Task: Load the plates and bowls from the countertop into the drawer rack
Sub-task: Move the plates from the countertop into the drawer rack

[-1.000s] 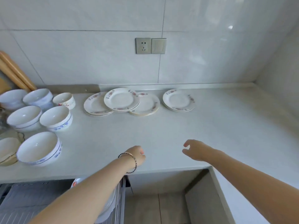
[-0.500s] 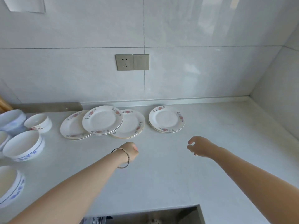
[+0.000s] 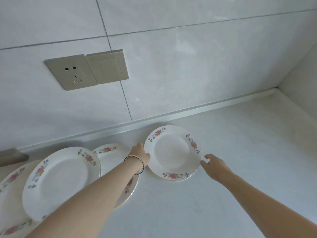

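target: small stack of flowered plates (image 3: 172,152), right of the other plates, far part of the table (image 3: 240,160), close to the backsplash; looks like two or more stacked, count unclear
left hand (image 3: 139,156): at the stack's left rim, touching or almost; fingers hidden behind the hand so can't tell if it has closed on the rim; bracelet (image 3: 135,162) on wrist
right hand (image 3: 213,164): just beside the stack's right rim, fingers spread and curled, nothing held, small gap to the edge
why two hands: one each side of the stack, likely to lift the whole pile at once by opposite rims instead of one plate at a time
other plates: overlapping group on the left (image 3: 60,179), one plate (image 3: 109,157) partly under the left forearm; all flat on the table, untouched
bowls: not in view
drawer rack: not in view, must be below the near edge of the frame
step (judged): reach almost done, grasp not yet made
progress: several plates on the table yet, task far from finished
next needs: fingertips under both rims, even lift so the stack stays level
risk: glazed plates slide on each other if tilted; left forearm passes low over the neighbouring plate, could nudge it
wall: socket and switch (image 3: 87,70), irrelevant
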The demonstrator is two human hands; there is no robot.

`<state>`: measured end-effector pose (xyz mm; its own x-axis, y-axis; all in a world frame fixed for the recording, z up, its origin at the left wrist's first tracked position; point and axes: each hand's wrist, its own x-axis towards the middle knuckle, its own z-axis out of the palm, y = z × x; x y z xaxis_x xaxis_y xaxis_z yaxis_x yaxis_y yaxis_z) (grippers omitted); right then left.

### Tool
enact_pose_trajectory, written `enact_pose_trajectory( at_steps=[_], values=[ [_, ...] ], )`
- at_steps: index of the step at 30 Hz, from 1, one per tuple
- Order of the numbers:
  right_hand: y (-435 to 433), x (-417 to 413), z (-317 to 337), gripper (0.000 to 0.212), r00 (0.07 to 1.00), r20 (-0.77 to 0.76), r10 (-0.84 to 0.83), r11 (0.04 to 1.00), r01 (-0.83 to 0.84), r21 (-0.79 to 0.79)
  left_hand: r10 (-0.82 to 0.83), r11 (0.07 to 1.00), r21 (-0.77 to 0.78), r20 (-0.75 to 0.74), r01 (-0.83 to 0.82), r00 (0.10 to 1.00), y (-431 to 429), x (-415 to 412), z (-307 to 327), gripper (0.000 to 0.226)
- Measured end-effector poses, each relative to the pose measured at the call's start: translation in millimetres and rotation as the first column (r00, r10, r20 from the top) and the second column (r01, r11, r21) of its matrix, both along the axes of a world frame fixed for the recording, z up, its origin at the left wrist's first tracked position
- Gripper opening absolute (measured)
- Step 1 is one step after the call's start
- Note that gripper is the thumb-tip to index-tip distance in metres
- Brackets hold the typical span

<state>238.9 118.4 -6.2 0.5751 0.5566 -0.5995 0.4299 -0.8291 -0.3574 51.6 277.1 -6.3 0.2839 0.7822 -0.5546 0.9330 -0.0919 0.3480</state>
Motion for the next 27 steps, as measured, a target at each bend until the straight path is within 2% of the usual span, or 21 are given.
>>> enact_pose_trajectory(
  at_steps=[3, 6, 12, 16, 22, 27],
  values=[
    [17, 8, -27, 0.046, 0.989, -0.107, -0.106, 0.994, 0.108, 0.014, -0.011, 0.998, -0.067, -0.054, 0.007, 0.998, 25, 18, -23, 0.045],
    [23, 11, -42, 0.032, 0.940, -0.257, -0.227, 0.965, 0.252, 0.072, 0.031, 0.996, -0.079, -0.063, -0.036, 0.998, 37, 28, -38, 0.037],
    [9, 2, -44, 0.022, 0.899, -0.309, -0.310, 0.918, 0.367, 0.150, 0.055, 0.997, -0.056, -0.008, -0.055, 0.998, 32, 19, -48, 0.033],
    [-27, -6, -23, 0.019, 0.882, -0.347, -0.319, 0.899, 0.397, 0.184, 0.056, 0.997, -0.051, 0.132, -0.050, 0.990, -3, -2, -37, 0.014],
    [-106, -15, 33, 0.025, 0.868, -0.411, -0.279, 0.862, 0.415, 0.290, 0.206, 0.976, -0.143, 0.376, -0.163, 0.903, -98, -41, -5, 0.018],
    [-188, -41, 68, 0.027, 0.909, -0.377, -0.178, 0.868, 0.326, 0.375, 0.275, 0.961, -0.122, 0.512, -0.248, 0.814, -198, -80, 31, 0.023]
  ],
)
